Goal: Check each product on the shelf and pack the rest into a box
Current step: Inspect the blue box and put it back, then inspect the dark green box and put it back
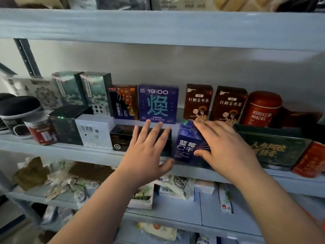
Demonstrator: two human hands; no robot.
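The grey shelf (79, 150) is carrying a crowded double row of packets, and the task's thing at this moment, a blue carton (186, 141), is standing at its front edge, tilting a little, just beside a low black box (121, 138) and in front of two brown cartons (197, 101) at the back.

The carton is looking like thin printed card around a light, dry filling, so it is probably weighing little, denting easily if squeezed across its broad faces, and sliding under a loose hold because the card is glossy. Taking it by the narrow sides or the stiffer top corners is seeming the safest choice.

The right hand (226, 147) is holding the carton from its right side, the thumb (202, 152) pressing on the front face while the fingers are reaching over the top.

The left hand (146, 155) is hovering over the black box, fingers (159, 131) spread wide and straight, holding nothing.
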